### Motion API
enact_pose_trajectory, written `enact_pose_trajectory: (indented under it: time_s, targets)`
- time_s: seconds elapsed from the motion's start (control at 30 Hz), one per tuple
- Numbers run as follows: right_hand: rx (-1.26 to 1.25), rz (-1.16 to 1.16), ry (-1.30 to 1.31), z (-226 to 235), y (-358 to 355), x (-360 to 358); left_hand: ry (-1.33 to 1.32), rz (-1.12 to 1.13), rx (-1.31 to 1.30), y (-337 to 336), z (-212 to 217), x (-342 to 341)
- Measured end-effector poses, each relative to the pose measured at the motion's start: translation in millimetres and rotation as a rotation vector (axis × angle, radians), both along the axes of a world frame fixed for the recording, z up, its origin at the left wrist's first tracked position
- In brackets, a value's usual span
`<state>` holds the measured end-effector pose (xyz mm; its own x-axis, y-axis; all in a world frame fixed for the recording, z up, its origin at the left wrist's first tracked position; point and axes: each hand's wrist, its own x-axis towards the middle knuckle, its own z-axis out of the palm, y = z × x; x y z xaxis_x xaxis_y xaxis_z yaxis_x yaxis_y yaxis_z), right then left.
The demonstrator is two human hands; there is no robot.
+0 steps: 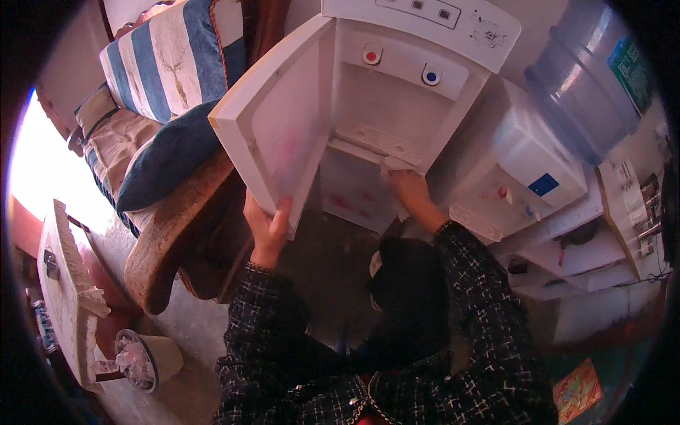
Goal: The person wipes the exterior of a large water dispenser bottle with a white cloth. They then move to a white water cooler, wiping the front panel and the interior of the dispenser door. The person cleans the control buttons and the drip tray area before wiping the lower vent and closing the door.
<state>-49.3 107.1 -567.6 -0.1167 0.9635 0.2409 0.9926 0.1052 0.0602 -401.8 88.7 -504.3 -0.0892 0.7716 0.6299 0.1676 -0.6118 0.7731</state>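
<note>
A white water dispenser (397, 99) stands in front of me, its door (283, 134) swung out to the left. Inside it are a tap with a red mark (372, 54) and one with a blue mark (431, 74). My left hand (269, 223) grips the door's lower edge, thumb on the inner face. My right hand (409, 190) is closed on a whitish cloth or tissue (392, 165), pressed at the right end of the ledge under the tap recess. Below that ledge is a pale lower panel (352, 190) with faint reddish patches. The right fingertips are partly hidden.
To the right are a second white dispenser (524, 163) with a large blue water bottle (588, 78), and a white shelf unit (577, 258). A wooden sofa (166, 248) with striped cushions (166, 64) stands left. Lower left are a covered table (67, 290) and a waste bin (164, 360).
</note>
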Motion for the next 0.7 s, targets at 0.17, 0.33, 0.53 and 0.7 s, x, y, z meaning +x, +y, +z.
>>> enact_pose_trajectory:
  time_s: [0.17,0.33,0.53,0.7]
  targets:
    - [0.082,-0.046,0.099,-3.0,-31.6,26.8,-0.027,-0.016,0.019,-0.4,3.9,2.7]
    - [0.138,-0.081,0.114,-4.7,-48.5,38.0,-0.053,-0.037,-0.062,-0.4,-0.8,0.5]
    - [0.157,-0.218,0.272,-9.4,-50.7,38.2,-0.06,-0.029,-0.072,-0.6,2.6,2.7]
    - [0.148,-0.276,0.629,-9.2,-75.9,51.8,-0.039,-0.032,-0.02,2.3,-0.7,2.5]
